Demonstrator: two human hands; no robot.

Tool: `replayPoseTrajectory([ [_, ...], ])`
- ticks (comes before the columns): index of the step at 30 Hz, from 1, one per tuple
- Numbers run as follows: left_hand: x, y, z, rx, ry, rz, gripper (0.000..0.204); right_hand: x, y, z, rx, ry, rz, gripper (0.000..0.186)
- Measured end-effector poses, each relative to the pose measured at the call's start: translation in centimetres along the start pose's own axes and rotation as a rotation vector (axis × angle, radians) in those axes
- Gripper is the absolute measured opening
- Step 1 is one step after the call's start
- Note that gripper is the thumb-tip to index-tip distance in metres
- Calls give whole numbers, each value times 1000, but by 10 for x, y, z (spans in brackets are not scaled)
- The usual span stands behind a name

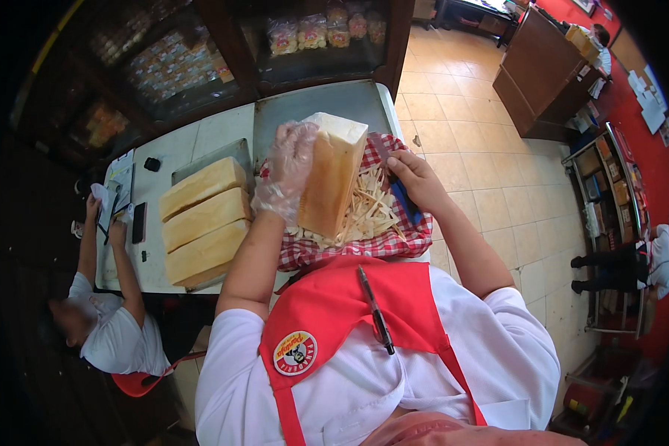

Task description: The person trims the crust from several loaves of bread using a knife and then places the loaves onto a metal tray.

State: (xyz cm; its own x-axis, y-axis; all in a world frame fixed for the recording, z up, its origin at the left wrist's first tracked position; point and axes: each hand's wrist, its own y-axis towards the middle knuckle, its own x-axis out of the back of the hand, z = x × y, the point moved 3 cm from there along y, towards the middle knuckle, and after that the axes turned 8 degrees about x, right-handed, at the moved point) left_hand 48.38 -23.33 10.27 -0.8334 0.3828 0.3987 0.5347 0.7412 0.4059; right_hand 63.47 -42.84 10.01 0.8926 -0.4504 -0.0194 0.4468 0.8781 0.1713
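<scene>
A long, block-shaped loaf of bread (pixel 331 182) stands tilted upright over a red-and-white checked cloth (pixel 305 255). My left hand (pixel 286 163), in a clear plastic glove, is closed against its left side and steadies it. Bare, my right hand (pixel 418 181) grips a knife (pixel 404 199) with a blue handle. Its blade points away from me, just right of the loaf. Thin strips of crust (pixel 372 208) lie heaped on the cloth around the loaf's lower end.
Left of my left arm, several more loaves (pixel 204 215) rest on a metal tray (pixel 212 158). A phone (pixel 139 223) lies farther left, where another person (pixel 119 327) writes. A dark-framed glass cabinet (pixel 223 52) lines the far side; tiled floor (pixel 461 134) extends right.
</scene>
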Motion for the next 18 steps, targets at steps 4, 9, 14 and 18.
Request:
replayPoseTrajectory([
  [4, -1, 17, 12, 231, -252, 202, 24, -7, 13, 35, 252, -916, 116, 20],
  [9, -4, 23, 4, 210, -261, 281, 21, -14, 27, 46, 494, -1427, 135, 16],
  [14, -6, 20, 5, 296, -354, 275, 20, -20, 31, 49, 458, -1490, 203, 15],
  [18, -5, 20, 12, 221, -272, 267, 20, -14, 28, 46, 434, -1450, 210, 17],
])
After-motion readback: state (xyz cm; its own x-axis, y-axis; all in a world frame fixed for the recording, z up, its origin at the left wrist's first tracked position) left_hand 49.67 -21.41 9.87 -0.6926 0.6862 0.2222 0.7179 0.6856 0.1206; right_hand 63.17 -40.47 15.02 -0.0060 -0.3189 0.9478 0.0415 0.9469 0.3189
